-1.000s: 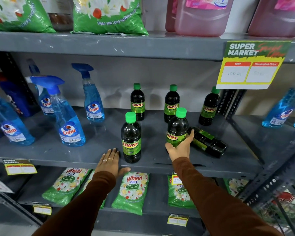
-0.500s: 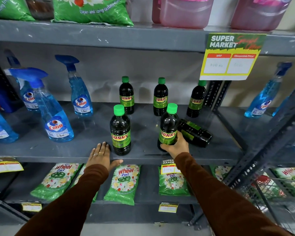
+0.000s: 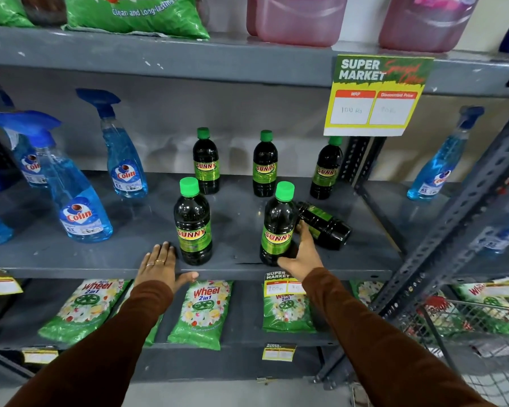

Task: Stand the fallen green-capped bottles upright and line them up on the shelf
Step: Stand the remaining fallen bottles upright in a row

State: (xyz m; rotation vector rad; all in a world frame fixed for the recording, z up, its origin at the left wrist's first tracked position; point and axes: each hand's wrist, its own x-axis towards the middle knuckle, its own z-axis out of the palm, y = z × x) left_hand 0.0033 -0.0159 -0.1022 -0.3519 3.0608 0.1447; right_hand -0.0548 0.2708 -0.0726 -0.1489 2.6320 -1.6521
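Dark Sunny bottles with green caps stand on the grey middle shelf (image 3: pixel 71 259). Three stand upright along the back: one at left (image 3: pixel 206 163), one in the middle (image 3: pixel 265 165), one at right (image 3: pixel 326 171). Two stand upright near the front edge. My right hand (image 3: pixel 301 254) grips the lower body of the front right bottle (image 3: pixel 278 224). The front left bottle (image 3: pixel 192 223) stands free. My left hand (image 3: pixel 162 264) lies flat on the shelf edge just left of it, fingers spread, holding nothing. One bottle (image 3: pixel 323 224) lies on its side behind my right hand.
Blue Colin spray bottles (image 3: pixel 77 201) fill the shelf's left side; another (image 3: pixel 441 168) stands on the neighbouring rack at right. A price card (image 3: pixel 376 95) hangs from the upper shelf. Green Wheel packets (image 3: pixel 203 309) lie below. A slotted steel upright (image 3: pixel 453 218) runs diagonally at right.
My right hand has slid lower on the front right bottle, which now stands on the shelf near the front edge. My left hand stays flat on the edge. The view has moved closer.
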